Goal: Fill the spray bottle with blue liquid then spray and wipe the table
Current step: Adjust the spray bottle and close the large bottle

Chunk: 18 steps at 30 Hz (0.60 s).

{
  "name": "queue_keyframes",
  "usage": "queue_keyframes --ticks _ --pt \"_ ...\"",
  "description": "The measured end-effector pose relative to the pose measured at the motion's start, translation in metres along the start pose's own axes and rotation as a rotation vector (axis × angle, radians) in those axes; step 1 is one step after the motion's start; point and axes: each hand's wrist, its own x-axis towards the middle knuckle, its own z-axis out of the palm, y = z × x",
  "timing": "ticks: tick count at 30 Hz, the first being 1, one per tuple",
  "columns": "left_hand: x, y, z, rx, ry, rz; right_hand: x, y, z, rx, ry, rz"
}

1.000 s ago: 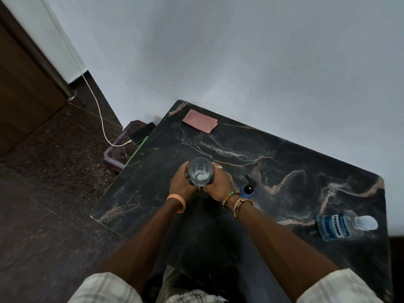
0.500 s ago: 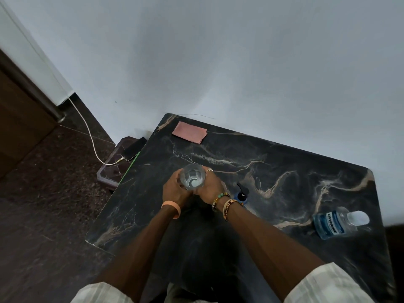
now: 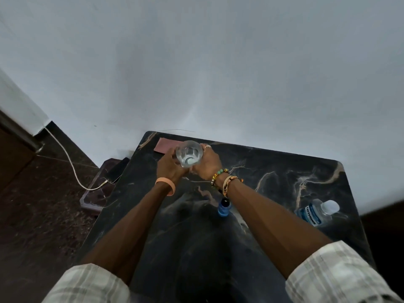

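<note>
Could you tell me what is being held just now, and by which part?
A clear open container, held by its sides: left hand on its left wall, right hand on its right.

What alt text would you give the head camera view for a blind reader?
The left hand and right hand grip a clear open container at the far side of a dark marbled table. A pink cloth lies behind it; a blue spray top and a mouthwash bottle on its side sit nearer.
</note>
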Motion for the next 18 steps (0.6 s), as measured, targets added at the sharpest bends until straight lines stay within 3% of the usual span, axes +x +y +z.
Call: queue_keyframes --ticks 10,18 --pt "0.018 0.062 0.064 -0.128 -0.115 0.011 -0.001 0.041 -0.072 0.058 0.187 0.07" --pt "0.009 0.079 0.099 -0.142 -0.095 0.056 -0.015 0.07 -0.089 0.091 0.35 0.012"
